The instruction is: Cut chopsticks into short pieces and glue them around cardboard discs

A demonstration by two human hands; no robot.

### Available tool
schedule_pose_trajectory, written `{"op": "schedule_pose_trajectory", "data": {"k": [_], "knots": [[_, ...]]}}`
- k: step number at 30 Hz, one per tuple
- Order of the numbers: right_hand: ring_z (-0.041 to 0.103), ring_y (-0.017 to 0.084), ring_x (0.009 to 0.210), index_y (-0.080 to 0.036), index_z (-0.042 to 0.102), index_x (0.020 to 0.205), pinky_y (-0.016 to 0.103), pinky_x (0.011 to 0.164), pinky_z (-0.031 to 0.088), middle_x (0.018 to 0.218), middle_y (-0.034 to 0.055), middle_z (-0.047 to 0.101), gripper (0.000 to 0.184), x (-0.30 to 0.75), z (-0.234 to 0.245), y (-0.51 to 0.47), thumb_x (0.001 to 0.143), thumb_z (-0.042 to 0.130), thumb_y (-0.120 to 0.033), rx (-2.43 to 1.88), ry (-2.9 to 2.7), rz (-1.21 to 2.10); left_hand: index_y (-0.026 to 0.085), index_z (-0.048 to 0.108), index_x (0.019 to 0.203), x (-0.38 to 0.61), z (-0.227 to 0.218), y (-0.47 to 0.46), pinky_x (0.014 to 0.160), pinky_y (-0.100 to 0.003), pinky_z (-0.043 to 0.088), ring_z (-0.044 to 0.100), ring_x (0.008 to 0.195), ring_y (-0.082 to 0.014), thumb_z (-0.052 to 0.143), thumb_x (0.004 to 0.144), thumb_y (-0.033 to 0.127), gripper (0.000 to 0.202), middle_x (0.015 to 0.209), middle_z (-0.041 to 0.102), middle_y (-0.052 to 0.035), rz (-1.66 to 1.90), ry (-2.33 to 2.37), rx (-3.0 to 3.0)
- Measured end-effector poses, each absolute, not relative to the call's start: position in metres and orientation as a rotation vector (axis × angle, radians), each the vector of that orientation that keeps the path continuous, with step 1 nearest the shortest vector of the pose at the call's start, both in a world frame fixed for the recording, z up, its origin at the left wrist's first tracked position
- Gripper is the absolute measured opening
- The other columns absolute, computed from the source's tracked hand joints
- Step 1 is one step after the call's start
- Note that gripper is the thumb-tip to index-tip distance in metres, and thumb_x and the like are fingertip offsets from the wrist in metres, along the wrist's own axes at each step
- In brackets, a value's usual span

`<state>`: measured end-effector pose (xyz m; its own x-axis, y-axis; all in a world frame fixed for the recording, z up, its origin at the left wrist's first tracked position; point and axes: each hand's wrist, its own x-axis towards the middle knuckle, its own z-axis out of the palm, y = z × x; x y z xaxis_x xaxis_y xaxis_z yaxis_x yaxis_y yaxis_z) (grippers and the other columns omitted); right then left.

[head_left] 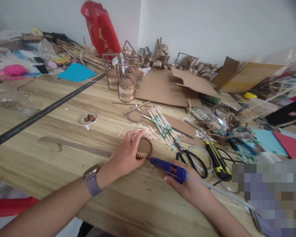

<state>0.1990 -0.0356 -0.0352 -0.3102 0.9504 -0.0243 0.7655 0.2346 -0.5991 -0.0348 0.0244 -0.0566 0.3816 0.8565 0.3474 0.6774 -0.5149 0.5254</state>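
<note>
My left hand [127, 149], with a watch on the wrist, grips a round cardboard base [146, 147] that has short wooden sticks [141, 155] standing along its near edge. My fingers hide part of its left side. In my right hand [185, 181] is a blue hot glue gun [167, 168], its nozzle at the base's near right edge. A clear glue stick trails out of its back. Just beyond the base lies a pile of cut wooden sticks [151, 133]. A brown cardboard strip [76, 144] stretches to the left of my left hand.
Black-handled scissors [191, 158] and a yellow-black utility knife [218, 161] lie right of the glue gun. Packaged sticks [160, 121] are behind. Finished-looking small baskets [126, 87], a cardboard sheet [162, 89] and a red bag [101, 29] stand farther back. A white ring [88, 114] surrounds several brown beads.
</note>
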Motion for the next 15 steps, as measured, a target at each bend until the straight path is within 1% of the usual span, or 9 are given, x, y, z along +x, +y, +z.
{"op": "schedule_pose_trajectory", "data": {"k": [4,15], "knots": [[0.058,0.021,0.069,-0.021,0.053,0.073,0.029,0.060,0.044,0.073,0.0041,0.060,0.025,0.1994,-0.0365,-0.0357,0.087,0.053,-0.043,-1.570,-2.177,0.731,0.026,0.016,0.148,-0.0349,-0.0571,0.0244,0.101,-0.055,0.042,0.042,0.125,-0.0360,0.074,0.066,0.014,0.101,0.132,0.036,-0.0154,0.860,1.346,2.339],[0.062,0.022,0.073,-0.021,0.057,0.077,0.031,0.064,0.046,0.076,0.0051,0.063,0.023,0.1992,-0.0370,-0.0360,0.087,0.053,-0.042,-1.580,-2.184,0.705,0.026,0.014,0.147,-0.0345,-0.0573,0.0254,0.103,-0.055,0.041,0.041,0.126,-0.0355,0.074,0.066,0.014,0.102,0.132,0.035,-0.0154,0.856,1.345,2.361]]}}
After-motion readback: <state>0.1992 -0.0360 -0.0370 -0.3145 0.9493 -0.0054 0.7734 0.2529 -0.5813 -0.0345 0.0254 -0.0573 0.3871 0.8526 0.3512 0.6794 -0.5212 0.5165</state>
